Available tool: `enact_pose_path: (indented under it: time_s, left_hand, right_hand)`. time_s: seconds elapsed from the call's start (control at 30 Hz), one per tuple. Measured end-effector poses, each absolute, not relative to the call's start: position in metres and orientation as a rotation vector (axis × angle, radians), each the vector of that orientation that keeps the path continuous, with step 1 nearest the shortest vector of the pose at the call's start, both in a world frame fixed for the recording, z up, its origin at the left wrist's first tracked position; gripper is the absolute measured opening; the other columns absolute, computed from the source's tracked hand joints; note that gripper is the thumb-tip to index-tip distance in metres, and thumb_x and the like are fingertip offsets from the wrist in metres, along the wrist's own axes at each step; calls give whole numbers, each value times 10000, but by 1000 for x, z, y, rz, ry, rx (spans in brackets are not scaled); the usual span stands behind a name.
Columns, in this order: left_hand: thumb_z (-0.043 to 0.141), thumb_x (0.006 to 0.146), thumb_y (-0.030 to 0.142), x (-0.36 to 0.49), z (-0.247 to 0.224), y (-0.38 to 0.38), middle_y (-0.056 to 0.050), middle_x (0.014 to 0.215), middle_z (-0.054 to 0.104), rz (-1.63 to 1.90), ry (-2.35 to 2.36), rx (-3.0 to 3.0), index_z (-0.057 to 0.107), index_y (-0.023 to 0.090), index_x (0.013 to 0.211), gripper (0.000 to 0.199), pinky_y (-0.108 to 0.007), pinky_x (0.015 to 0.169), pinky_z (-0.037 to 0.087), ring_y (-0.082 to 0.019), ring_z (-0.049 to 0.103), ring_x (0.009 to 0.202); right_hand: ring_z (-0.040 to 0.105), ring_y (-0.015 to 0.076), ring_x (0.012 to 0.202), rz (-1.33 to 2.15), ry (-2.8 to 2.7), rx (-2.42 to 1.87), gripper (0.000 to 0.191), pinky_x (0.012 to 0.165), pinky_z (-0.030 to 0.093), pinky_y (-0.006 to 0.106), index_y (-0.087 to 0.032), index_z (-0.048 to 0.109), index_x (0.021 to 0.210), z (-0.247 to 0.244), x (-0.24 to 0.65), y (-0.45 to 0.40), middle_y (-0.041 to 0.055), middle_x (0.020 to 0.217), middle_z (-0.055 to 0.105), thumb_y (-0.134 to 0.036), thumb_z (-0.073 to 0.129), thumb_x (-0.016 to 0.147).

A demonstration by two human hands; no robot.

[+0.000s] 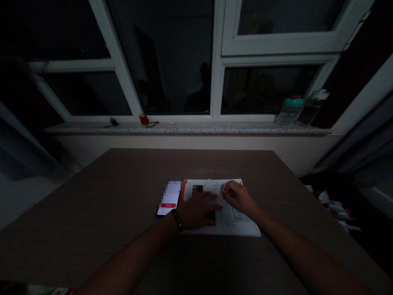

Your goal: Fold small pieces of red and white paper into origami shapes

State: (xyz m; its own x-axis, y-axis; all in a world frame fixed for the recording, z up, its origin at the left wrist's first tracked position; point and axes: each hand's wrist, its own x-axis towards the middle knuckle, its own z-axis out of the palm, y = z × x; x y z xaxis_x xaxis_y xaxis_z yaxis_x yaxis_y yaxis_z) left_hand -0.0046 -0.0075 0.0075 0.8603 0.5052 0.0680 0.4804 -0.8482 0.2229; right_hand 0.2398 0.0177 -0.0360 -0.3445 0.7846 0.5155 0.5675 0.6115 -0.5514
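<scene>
Pinched: your right hand (238, 195) has its fingertips drawn together on a small pinkish item (225, 189), too small and dim to identify. Item sits over the upper right part of the printed page (227, 230); contact with the paper cannot be told. Your left hand (196, 211) rests palm down on the same page, fingers spread, nothing visibly grasped; a dark wristband (177, 220) circles that wrist. White slip (211, 185) lies on the page near its top edge, beyond your left fingers. Phone (168, 200), screen lit, lies on the table (123, 188) just beside the page's orange-red left edge. Beyond the table, the windowsill (190, 128) carries a teal-lidded bottle (289, 111) at right and a small red jar (143, 119) at left.
</scene>
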Motion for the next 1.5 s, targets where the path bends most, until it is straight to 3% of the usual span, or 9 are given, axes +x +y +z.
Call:
enact_pose_path:
  time_s: [0.43,0.87,1.17,1.5]
  left_hand:
    - [678,864,475,-4,9,-7,-127,1479,420,146,761,2849,536,318,1364,543,-575,1036,388,-379,407,1326]
    - [670,871,475,-5,1,-8,-103,1501,408,196,775,2816,541,321,1351,520,-565,1092,339,-362,378,1366]
    - [697,861,412,-4,11,-11,-92,1461,454,202,789,2804,573,318,1314,479,-524,1059,394,-344,428,1320]
    - [677,880,404,-6,7,-9,-92,1472,444,193,779,2811,558,306,1326,471,-526,1077,375,-345,401,1348]
  right_hand:
    - [596,186,802,417,-2320,-777,142,736,432,302,-227,526,773,-30,239,13,24,823,645,-117,607,813]
    - [587,190,806,327,-2234,-975,122,738,426,310,-218,539,771,-39,243,22,33,832,639,-136,601,837]
    - [565,184,764,325,-2232,-955,113,706,422,301,-224,528,788,-41,241,22,25,799,608,-141,582,842]
    - [562,186,771,301,-2267,-944,103,700,409,295,-215,549,785,-37,239,20,27,790,601,-130,599,816]
